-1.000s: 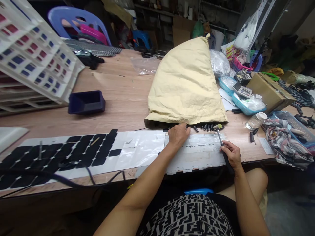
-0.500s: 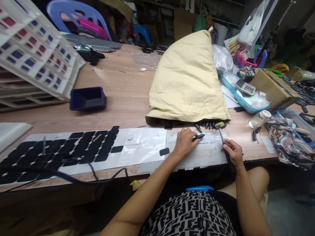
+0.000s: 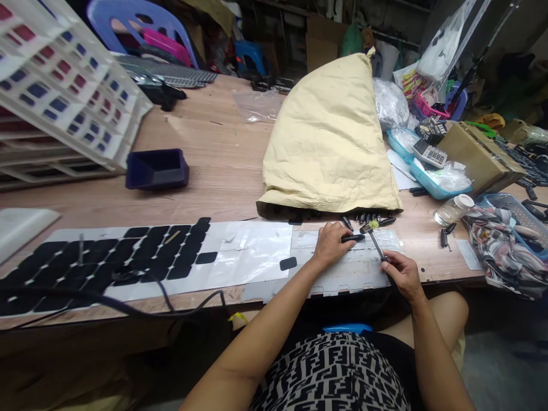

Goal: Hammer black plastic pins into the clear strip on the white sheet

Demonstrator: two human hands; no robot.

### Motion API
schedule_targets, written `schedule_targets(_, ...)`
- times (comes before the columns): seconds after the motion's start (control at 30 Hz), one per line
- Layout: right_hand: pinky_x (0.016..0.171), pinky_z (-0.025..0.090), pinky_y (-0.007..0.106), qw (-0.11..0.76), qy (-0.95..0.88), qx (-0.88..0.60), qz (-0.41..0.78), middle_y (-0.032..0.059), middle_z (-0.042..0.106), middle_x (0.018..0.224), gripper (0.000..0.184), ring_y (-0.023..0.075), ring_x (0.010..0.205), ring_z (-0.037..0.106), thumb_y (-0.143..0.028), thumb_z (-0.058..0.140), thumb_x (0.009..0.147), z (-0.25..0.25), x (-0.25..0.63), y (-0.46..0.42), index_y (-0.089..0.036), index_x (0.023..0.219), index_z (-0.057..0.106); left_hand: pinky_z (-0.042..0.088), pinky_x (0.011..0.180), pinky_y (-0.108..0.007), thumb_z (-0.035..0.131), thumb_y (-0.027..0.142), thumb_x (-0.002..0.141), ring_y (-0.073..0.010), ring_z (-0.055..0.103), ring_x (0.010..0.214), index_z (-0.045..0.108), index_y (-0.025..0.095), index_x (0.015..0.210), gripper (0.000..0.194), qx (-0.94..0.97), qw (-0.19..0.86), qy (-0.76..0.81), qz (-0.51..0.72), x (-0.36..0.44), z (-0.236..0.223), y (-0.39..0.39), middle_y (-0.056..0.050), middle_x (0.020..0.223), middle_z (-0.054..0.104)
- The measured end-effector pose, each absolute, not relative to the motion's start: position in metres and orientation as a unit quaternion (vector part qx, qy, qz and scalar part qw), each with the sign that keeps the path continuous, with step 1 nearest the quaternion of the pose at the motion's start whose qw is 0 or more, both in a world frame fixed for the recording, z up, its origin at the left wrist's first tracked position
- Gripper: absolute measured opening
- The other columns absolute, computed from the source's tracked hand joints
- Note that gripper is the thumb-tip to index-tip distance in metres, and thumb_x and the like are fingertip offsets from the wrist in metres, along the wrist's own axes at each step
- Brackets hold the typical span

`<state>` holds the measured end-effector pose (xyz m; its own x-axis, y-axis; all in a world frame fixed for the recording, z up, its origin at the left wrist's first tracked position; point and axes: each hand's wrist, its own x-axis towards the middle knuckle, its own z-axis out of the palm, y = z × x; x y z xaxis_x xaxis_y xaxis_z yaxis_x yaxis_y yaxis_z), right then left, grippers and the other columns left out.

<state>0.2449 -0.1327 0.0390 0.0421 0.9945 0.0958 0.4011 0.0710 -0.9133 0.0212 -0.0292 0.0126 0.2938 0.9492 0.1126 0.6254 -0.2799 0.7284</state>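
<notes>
My left hand [image 3: 331, 244] pinches a small black stick-shaped part [image 3: 353, 238] and holds it flat on a grey metal plate [image 3: 346, 268] at the table's near edge. My right hand [image 3: 401, 275] is closed around the black handle of a small hammer [image 3: 375, 241], whose head hovers just right of that part. More black parts [image 3: 368, 218] lie in a row at the mouth of a big tan sack [image 3: 331, 137]. One loose black pad [image 3: 288, 263] rests on the white sheet [image 3: 252, 251] left of my hand.
A long sheet covered with several black pads [image 3: 128, 257] stretches left, with a black cable [image 3: 128, 305] over it. A dark blue tray [image 3: 157, 169], white racks [image 3: 60, 97], blue baskets [image 3: 432, 177], a cardboard box [image 3: 475, 157] and a patterned cloth [image 3: 496, 245] crowd the wooden table [image 3: 214, 154].
My left hand drew back from the sack's mouth with a black part and laid it on the metal plate. The hammer head has tilted left toward that part.
</notes>
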Motion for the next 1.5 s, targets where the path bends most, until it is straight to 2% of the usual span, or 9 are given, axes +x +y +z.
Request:
schedule_targets(0.47,0.069,0.055,0.032,0.401,-0.65,-0.577,0.289,0.0048,0.07,0.08,0.031,0.0192,0.072,0.066,-0.03,0.065,0.086,0.044,0.236,-0.141,-0.018,0.114,0.074,0.037,0.09,-0.038,0.075,0.031,0.081,-0.023,0.053,0.1,0.076,0.026,0.094,0.014,0.745,0.304,0.527,0.274,0.021,0.016,-0.029,-0.001,0.091,0.067)
schedule_targets(0.63,0.061,0.052,0.029,0.392,-0.654,-0.575,0.298,0.0036,0.067,0.077,0.029,0.0159,0.064,0.061,-0.029,0.07,0.081,0.04,0.233,-0.135,-0.018,0.107,0.077,0.037,0.091,-0.038,0.075,0.032,0.08,-0.0231,0.053,0.1,0.076,0.027,0.094,0.015,0.743,0.298,0.53,0.28,0.022,0.012,-0.029,-0.001,0.093,0.067)
schedule_targets(0.87,0.069,0.054,0.034,0.523,-0.5,-0.567,0.393,0.0017,0.071,0.068,0.031,0.0188,0.066,0.066,-0.035,0.071,0.08,0.028,0.248,-0.128,-0.018,0.105,0.074,0.038,0.092,-0.039,0.065,0.038,0.088,-0.024,0.053,0.099,0.073,0.023,0.095,0.018,0.755,0.304,0.51,0.277,0.018,0.021,-0.029,-0.004,0.094,0.067)
schedule_targets(1.0,0.061,0.049,0.031,0.564,-0.44,-0.57,0.404,0.002,0.071,0.067,0.029,0.0164,0.06,0.061,-0.037,0.069,0.081,0.03,0.251,-0.125,-0.017,0.102,0.074,0.043,0.082,-0.032,0.049,0.043,0.097,-0.0202,0.057,0.09,0.065,0.021,0.109,0.029,0.74,0.436,0.417,0.296,0.009,0.047,-0.062,-0.004,0.099,0.067)
schedule_targets(1.13,0.061,0.047,0.03,0.552,-0.442,-0.574,0.413,0.0011,0.07,0.067,0.029,0.0157,0.06,0.06,-0.037,0.068,0.081,0.032,0.248,-0.125,-0.018,0.101,0.074,0.044,0.077,-0.027,0.047,0.051,0.097,-0.017,0.06,0.084,0.063,0.023,0.112,0.035,0.746,0.588,0.254,0.181,0.012,0.057,-0.123,-0.001,0.096,0.069)
schedule_targets(1.23,0.067,0.049,0.031,0.542,-0.457,-0.569,0.417,0.0007,0.071,0.067,0.028,0.0167,0.065,0.063,-0.035,0.07,0.08,0.032,0.246,-0.125,-0.018,0.102,0.073,0.044,0.076,-0.026,0.049,0.051,0.096,-0.0161,0.062,0.081,0.065,0.024,0.11,0.034,0.736,0.64,0.206,0.083,0.028,0.028,-0.156,-0.001,0.089,0.07)
schedule_targets(1.33,0.069,0.05,0.031,0.543,-0.463,-0.566,0.413,0.0006,0.071,0.067,0.028,0.0166,0.065,0.065,-0.034,0.071,0.078,0.03,0.245,-0.125,-0.018,0.101,0.073,0.046,0.071,-0.027,0.048,0.054,0.094,-0.0169,0.062,0.075,0.066,0.021,0.103,0.039,0.648,0.71,0.274,-0.027,0.046,-0.021,-0.165,-0.001,0.083,0.07)
schedule_targets(1.43,0.069,0.051,0.032,0.537,-0.47,-0.569,0.408,0.0011,0.072,0.068,0.029,0.0167,0.065,0.065,-0.036,0.07,0.08,0.028,0.244,-0.125,-0.018,0.102,0.072,0.048,0.076,-0.033,0.041,0.058,0.096,-0.0209,0.064,0.077,0.069,0.018,0.092,0.049,0.61,0.668,0.418,-0.086,0.057,-0.06,-0.158,-0.006,0.085,0.072)
schedule_targets(1.5,0.069,0.051,0.033,0.53,-0.478,-0.572,0.405,0.0016,0.072,0.069,0.031,0.0174,0.066,0.066,-0.037,0.069,0.08,0.028,0.243,-0.125,-0.017,0.104,0.072,0.048,0.085,-0.036,0.04,0.061,0.095,-0.0237,0.066,0.088,0.071,0.02,0.097,0.051,0.612,0.637,0.465,-0.064,0.059,-0.071,-0.15,-0.008,0.092,0.073)
